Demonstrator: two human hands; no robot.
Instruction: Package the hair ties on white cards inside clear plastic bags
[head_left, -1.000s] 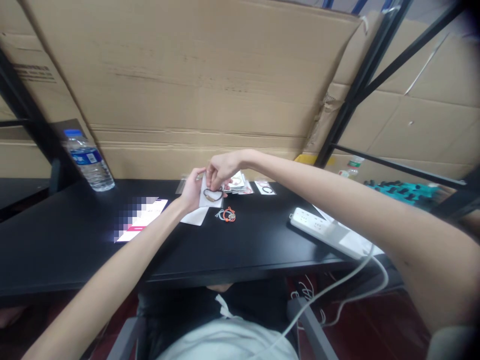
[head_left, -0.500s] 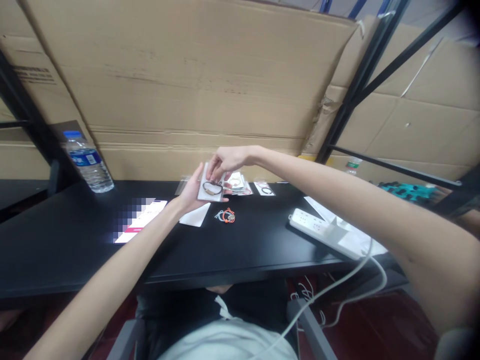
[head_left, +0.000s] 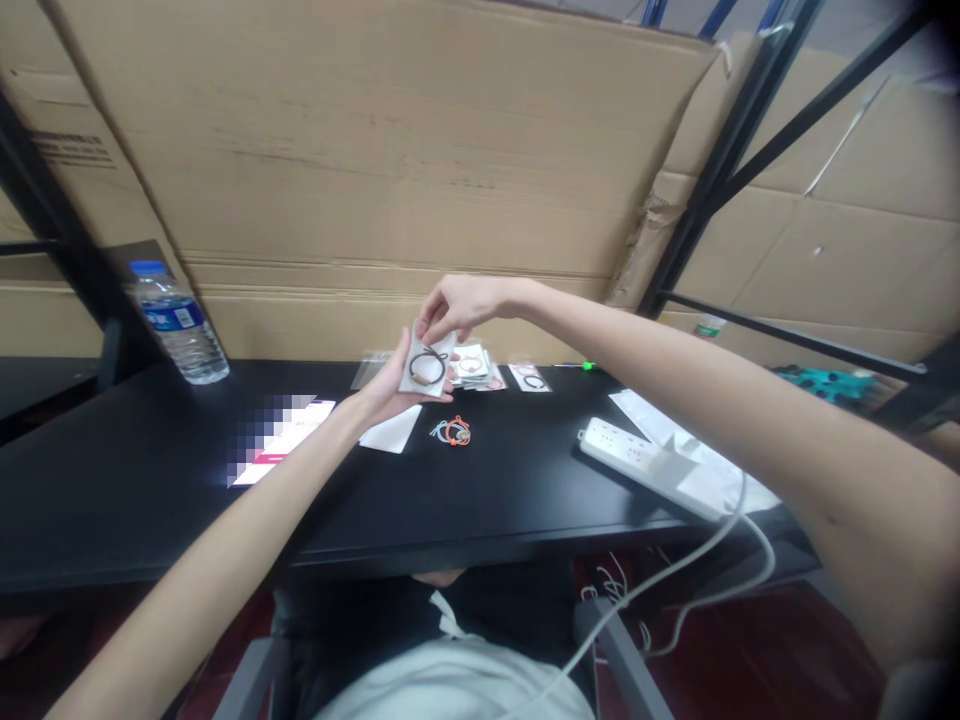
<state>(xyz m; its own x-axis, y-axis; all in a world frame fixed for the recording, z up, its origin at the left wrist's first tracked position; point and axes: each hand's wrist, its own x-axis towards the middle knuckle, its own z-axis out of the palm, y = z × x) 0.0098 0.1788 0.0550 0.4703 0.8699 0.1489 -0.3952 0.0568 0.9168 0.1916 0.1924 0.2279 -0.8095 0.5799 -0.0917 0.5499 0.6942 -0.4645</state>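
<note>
My left hand point(head_left: 384, 392) holds a white card point(head_left: 407, 384) from below. Its thumb lies along the left edge, and its fingertips show past the right edge. On the card rests a dark cord bracelet point(head_left: 441, 376) with a small gold-coloured piece; whether a clear sleeve covers it, I cannot tell. My right hand point(head_left: 466, 300) has its fingers pinched at the card's top edge, just above the bracelet's knot. Below, on the black table point(head_left: 480, 500), lie an orange and light-blue cord bracelet point(head_left: 455, 432) and a white sheet point(head_left: 391, 432).
Behind my hands are packaged bracelets point(head_left: 472, 364) and another packet point(head_left: 531, 378). A water bottle point(head_left: 180, 325) and a lit phone screen point(head_left: 296, 430) are at left. The power strip point(head_left: 637, 455), with its cable point(head_left: 679, 545), lies right under my forearm. Cardboard point(head_left: 420, 150) walls the back.
My right hand has risen from the bracelet to the card's top edge, so the bracelet's loop and knot show more fully. My left hand has barely moved.
</note>
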